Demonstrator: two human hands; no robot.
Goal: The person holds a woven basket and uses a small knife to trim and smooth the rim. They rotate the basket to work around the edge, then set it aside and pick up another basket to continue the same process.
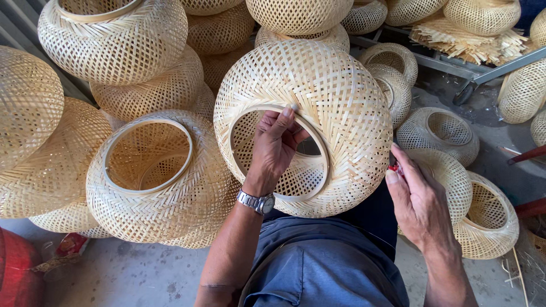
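Observation:
A round woven bamboo basket (335, 96) rests on my lap, its ring-shaped opening turned towards me. My left hand (274, 149), with a metal watch on the wrist, reaches into that opening and grips the wooden rim, fingers hooked over its top edge. My right hand (418, 202) presses against the basket's right side and pinches a small red object (396, 169), mostly hidden by the fingers. My blue trousers (324, 261) show below the basket.
Similar woven baskets are piled at the left (151, 176) and back (114, 40), with more on the grey floor at the right (441, 131). Bamboo strips (455, 34) lie on a metal frame at the top right. A red object (14, 267) sits bottom left.

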